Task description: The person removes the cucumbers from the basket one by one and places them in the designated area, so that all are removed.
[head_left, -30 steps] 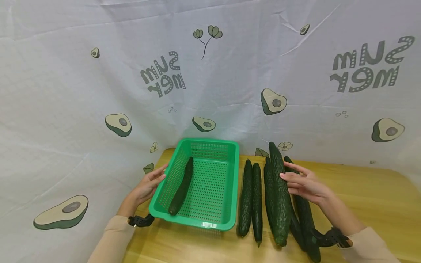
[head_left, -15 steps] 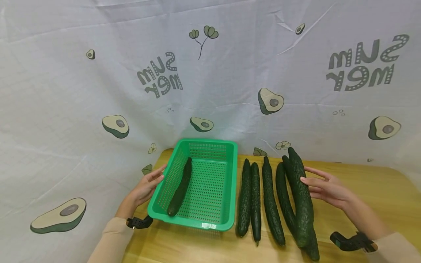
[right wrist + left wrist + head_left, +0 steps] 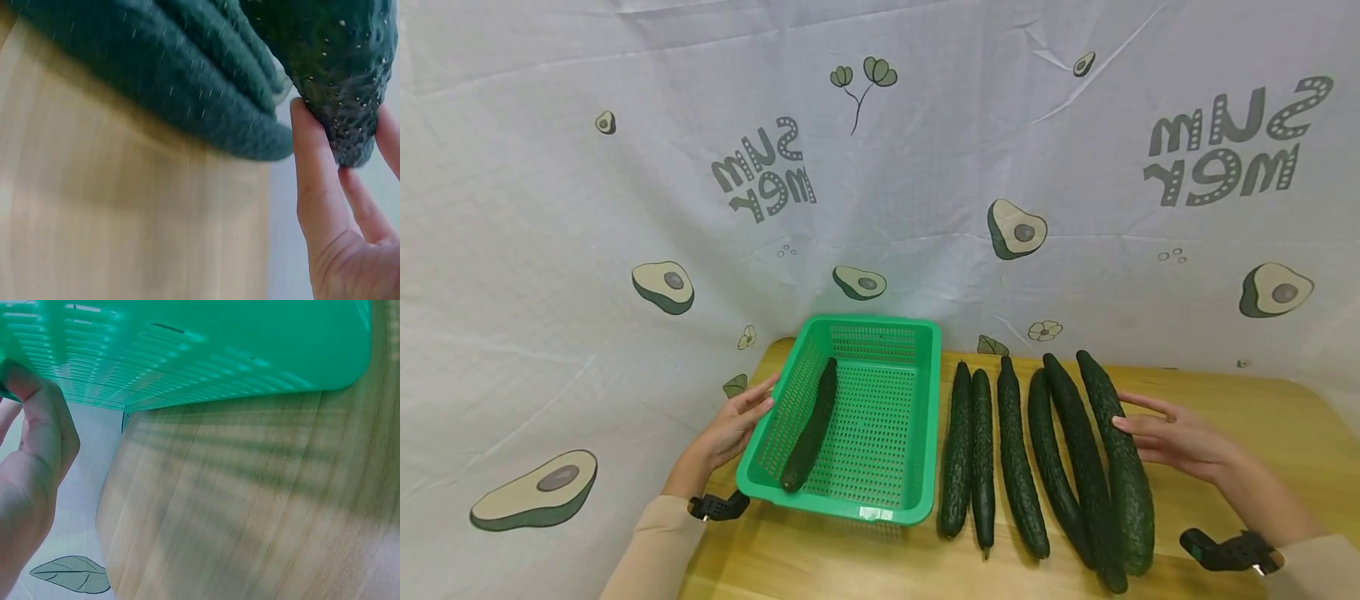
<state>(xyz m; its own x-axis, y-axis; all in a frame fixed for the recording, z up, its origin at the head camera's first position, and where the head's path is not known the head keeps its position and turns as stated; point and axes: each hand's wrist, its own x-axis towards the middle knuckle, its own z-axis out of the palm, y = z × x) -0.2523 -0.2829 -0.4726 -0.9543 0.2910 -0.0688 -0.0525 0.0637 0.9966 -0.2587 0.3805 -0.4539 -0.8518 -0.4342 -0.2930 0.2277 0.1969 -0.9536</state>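
Observation:
My right hand grips a long dark green cucumber by its upper part, at the right end of a row of cucumbers. In the right wrist view, my fingers and thumb hold the bumpy, tapered end of this cucumber from its sides. A thinner cucumber lies just left of it. At the left, my left hand holds the side rim of a green perforated plastic basket; the left wrist view has its fingers bent at the rim. One cucumber lies inside the basket along its left wall.
Between basket and right hand, several more cucumbers lie side by side, among them one beside the basket and one mid-row. The wooden table ends at a white avocado-print cloth behind.
My right hand has carried the gripped cucumber rightward across the other cucumbers and lowered it to the right end of the row. Left hand and basket stay in place.

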